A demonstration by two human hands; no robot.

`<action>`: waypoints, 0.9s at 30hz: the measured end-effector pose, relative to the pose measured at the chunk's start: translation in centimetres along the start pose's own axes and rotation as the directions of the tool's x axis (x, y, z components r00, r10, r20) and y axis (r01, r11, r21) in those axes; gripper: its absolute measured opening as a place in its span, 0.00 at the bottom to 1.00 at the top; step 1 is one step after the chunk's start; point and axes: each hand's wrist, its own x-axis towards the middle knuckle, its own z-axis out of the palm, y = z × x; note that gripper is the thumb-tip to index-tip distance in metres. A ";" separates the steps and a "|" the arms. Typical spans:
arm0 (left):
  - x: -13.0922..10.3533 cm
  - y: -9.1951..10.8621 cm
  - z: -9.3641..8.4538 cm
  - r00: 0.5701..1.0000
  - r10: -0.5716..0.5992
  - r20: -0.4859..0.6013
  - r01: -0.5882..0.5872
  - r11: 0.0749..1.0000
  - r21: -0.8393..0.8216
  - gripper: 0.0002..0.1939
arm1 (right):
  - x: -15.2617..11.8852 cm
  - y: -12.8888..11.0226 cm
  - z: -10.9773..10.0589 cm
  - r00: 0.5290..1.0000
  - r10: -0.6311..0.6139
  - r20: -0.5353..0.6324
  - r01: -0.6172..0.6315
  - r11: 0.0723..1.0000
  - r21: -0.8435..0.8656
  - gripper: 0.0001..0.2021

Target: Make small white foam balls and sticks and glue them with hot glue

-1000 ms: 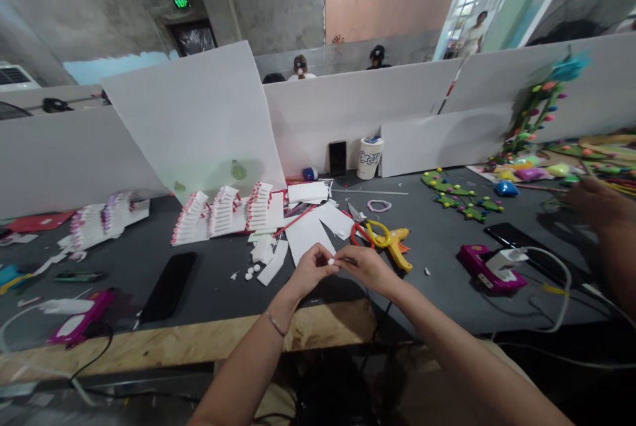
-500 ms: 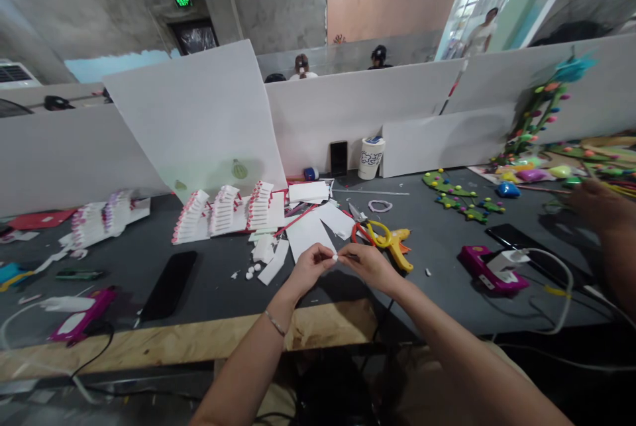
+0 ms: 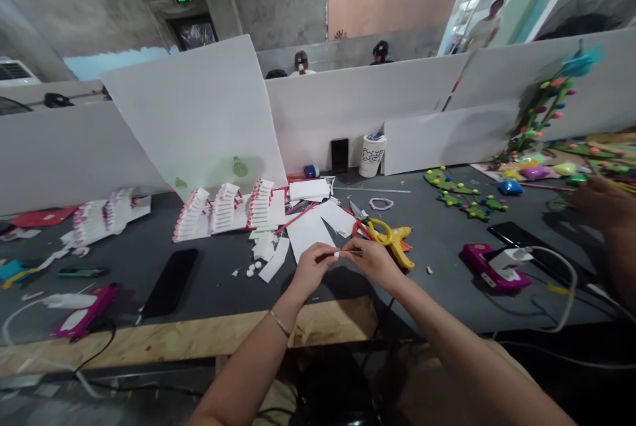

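Note:
My left hand and my right hand meet above the near part of the table, fingertips pinched almost together. A tiny white piece shows at the tips of the left fingers; it looks like the soft white balls lying to the left. Something thin and dark seems to lie between the right fingers, too small to name. White paper sheets lie just beyond the hands. Close past the right hand are scissors with a yellow and red handle, and a yellow-orange glue gun.
Rows of white sticks with red tips stand on card at the left. A black phone and purple power strips flank the hands. A paper cup stands near the partition. Another person's hand is at far right.
My fingers have shifted slightly around the tiny white piece, and a thin dark thing now shows at the right fingertips. The other person's hand at far right has moved a little.

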 end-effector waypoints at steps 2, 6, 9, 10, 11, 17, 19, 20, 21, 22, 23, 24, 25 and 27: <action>0.0 0.0 0.0 1.000 -0.005 -0.007 0.005 1.000 -0.003 0.08 | 0.0 -0.1 0.0 1.000 -0.005 0.000 0.005 1.000 -0.009 0.11; -0.1 0.0 0.2 0.999 -0.044 -0.002 0.044 0.997 -0.059 0.08 | -0.1 -0.3 0.0 1.000 -0.017 -0.007 0.017 1.000 -0.025 0.11; -0.1 0.0 0.3 0.996 -0.089 -0.012 0.087 0.990 -0.111 0.08 | -0.1 -0.4 0.1 1.000 -0.022 -0.017 0.021 0.999 -0.035 0.11; -0.1 0.0 0.4 0.995 -0.100 -0.015 0.097 0.988 -0.124 0.09 | -0.1 -0.5 0.1 0.999 -0.025 -0.020 0.024 0.999 -0.037 0.11; -0.1 0.0 0.4 0.994 -0.106 -0.021 0.102 0.986 -0.132 0.09 | -0.1 -0.5 0.2 0.999 -0.029 -0.023 0.028 0.999 -0.039 0.11; -0.1 -0.2 0.5 0.991 -0.129 -0.047 0.121 0.982 -0.148 0.10 | 0.0 -0.7 0.4 0.998 -0.054 -0.026 0.054 0.998 -0.025 0.10; -0.1 -0.2 0.5 0.989 -0.135 -0.051 0.126 0.981 -0.150 0.11 | -0.1 -0.7 0.4 0.998 -0.060 -0.022 0.060 0.998 -0.017 0.10; -0.1 -0.2 0.5 0.989 -0.137 -0.053 0.128 0.980 -0.151 0.11 | -0.1 -0.8 0.4 0.998 -0.062 -0.020 0.062 0.998 -0.013 0.10; -0.1 -0.3 0.4 0.989 -0.138 -0.055 0.129 0.980 -0.151 0.11 | -0.1 -0.8 0.4 0.998 -0.063 -0.018 0.063 0.998 -0.009 0.11; -0.1 -0.3 0.4 0.989 -0.139 -0.057 0.129 0.980 -0.150 0.12 | -0.1 -0.8 0.4 0.998 -0.064 -0.016 0.063 0.998 -0.005 0.11; -0.1 -0.3 0.5 0.989 -0.138 -0.060 0.128 0.980 -0.149 0.12 | -0.1 -0.8 0.4 0.998 -0.064 -0.014 0.064 0.998 -0.001 0.11; 0.0 -0.3 0.5 0.988 -0.137 -0.065 0.126 0.981 -0.149 0.12 | -0.1 -0.8 0.4 0.998 -0.063 -0.014 0.063 0.998 0.003 0.11; 0.0 -0.3 0.5 0.988 -0.135 -0.070 0.123 0.981 -0.149 0.12 | -0.1 -0.8 0.4 0.998 -0.063 -0.014 0.063 0.998 0.007 0.11; 0.0 -0.3 0.5 0.988 -0.131 -0.081 0.118 0.982 -0.150 0.11 | -0.1 -0.9 0.4 0.998 -0.060 -0.017 0.060 0.998 0.011 0.10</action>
